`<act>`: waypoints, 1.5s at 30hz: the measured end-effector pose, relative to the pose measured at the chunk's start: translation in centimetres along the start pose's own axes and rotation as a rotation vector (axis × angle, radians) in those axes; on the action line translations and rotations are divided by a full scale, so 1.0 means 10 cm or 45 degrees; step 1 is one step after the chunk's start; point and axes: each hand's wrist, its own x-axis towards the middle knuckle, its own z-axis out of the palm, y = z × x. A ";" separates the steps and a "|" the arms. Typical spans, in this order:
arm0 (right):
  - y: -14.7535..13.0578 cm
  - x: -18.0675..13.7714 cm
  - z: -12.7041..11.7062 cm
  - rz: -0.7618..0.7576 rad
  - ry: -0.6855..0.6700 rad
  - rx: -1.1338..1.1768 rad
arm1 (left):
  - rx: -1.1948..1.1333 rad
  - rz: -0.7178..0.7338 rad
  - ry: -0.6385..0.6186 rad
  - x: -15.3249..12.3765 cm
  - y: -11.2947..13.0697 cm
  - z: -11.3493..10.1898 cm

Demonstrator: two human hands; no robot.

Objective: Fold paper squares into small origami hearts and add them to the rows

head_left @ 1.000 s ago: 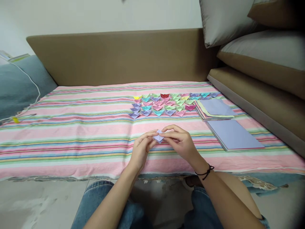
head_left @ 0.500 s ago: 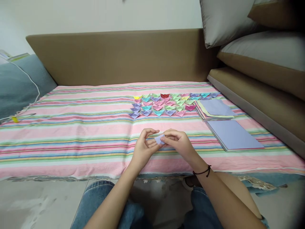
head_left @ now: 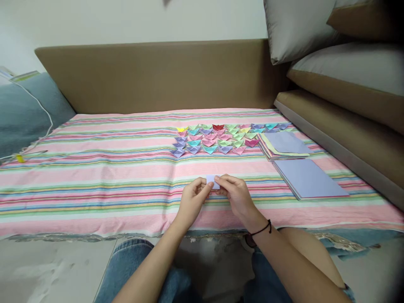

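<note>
A small folded piece of lavender paper is pinched between my two hands, above the front part of the striped cloth. My left hand grips its left side, thumb in front and fingers curled behind. On the right side my right hand holds it the same way, a dark cord around that wrist. Beyond my hands lie rows of small folded paper boats in pink, green, blue, purple, yellow and red. The paper's back is hidden from me.
To the right lie a stack of lavender-topped paper sheets and a second stack of mixed colours. Large cushions are piled at the right edge. A brown backrest runs along the back. A white cable lies at far left.
The paper has turned from a slanted position to nearly level. My left fingers, earlier spread, have closed on its left side, and both hands have lowered slightly.
</note>
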 end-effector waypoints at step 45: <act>0.02 0.06 -0.11 -0.180 -0.222 -0.423 | -0.479 -0.278 0.084 0.03 -0.05 -0.04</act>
